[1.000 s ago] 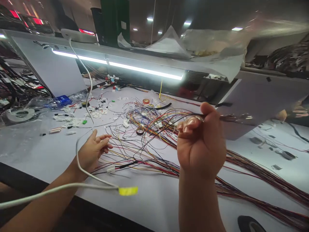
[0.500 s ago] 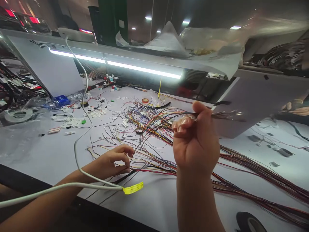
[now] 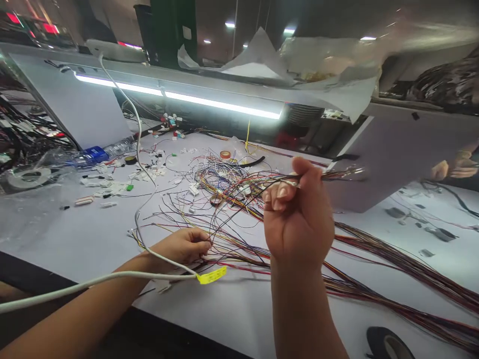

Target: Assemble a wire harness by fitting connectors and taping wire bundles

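Observation:
My right hand (image 3: 299,214) is raised above the table, its fingers closed round a bunch of thin wires (image 3: 340,173) whose bare ends stick out to the right. My left hand (image 3: 189,244) is low over the white table top, thumb and fingers pinched on wires beside the near bundle (image 3: 239,267). Loose, many-coloured wires (image 3: 224,174) with small white connectors lie tangled behind both hands. A white cable (image 3: 112,276) with a yellow label (image 3: 212,275) hangs across my left forearm.
Long wire bundles (image 3: 404,259) run off to the right. A black tape roll (image 3: 389,344) lies at the front right. White connectors (image 3: 108,189) and a plastic bag (image 3: 33,214) are on the left. A lit tube lamp (image 3: 224,103) hangs under the shelf. Another person's hands (image 3: 454,167) show far right.
My left hand has moved slightly right and its fingers have closed onto wires. My right hand has shifted a little left with its bunch. The white cable has swung right.

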`<state>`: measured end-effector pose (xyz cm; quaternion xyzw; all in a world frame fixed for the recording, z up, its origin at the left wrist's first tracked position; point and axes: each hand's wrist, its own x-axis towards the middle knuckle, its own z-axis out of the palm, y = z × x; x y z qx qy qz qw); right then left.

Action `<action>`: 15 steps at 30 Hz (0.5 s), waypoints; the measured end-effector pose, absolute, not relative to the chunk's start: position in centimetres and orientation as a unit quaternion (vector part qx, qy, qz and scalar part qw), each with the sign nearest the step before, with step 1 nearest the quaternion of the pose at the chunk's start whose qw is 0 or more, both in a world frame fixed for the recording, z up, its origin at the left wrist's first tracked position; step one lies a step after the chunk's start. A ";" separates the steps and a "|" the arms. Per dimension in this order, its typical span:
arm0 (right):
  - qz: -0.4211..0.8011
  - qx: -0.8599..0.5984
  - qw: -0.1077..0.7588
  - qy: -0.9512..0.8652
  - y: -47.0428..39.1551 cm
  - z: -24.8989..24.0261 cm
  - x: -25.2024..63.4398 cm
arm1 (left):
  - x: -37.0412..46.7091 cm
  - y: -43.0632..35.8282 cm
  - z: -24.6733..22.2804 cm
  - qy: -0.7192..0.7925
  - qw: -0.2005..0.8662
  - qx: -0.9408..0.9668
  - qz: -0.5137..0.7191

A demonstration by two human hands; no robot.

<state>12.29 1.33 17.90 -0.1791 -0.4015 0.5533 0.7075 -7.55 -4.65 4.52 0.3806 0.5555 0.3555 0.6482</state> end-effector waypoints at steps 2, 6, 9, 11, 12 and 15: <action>0.553 -0.173 0.720 -0.383 1.8 18.0 12.7 | -8.6 -5.0 4.1 0.508 0.697 0.303 0.406; 0.556 -0.163 0.738 -0.346 2.6 18.0 13.3 | -10.1 -5.3 3.6 0.447 0.750 0.265 0.410; 0.559 -0.165 0.742 -0.332 2.8 18.1 13.8 | -10.1 -5.2 3.7 0.476 0.739 0.275 0.390; 0.552 -0.158 0.749 -0.331 2.8 18.3 14.2 | -9.6 -5.2 4.0 0.536 0.684 0.281 0.407; 0.547 -0.151 0.755 -0.331 2.7 18.5 14.5 | -9.4 -5.4 4.1 0.574 0.645 0.294 0.410; 0.539 -0.132 0.761 -0.336 2.4 19.1 15.5 | -9.2 -6.0 4.3 0.701 0.471 0.397 0.359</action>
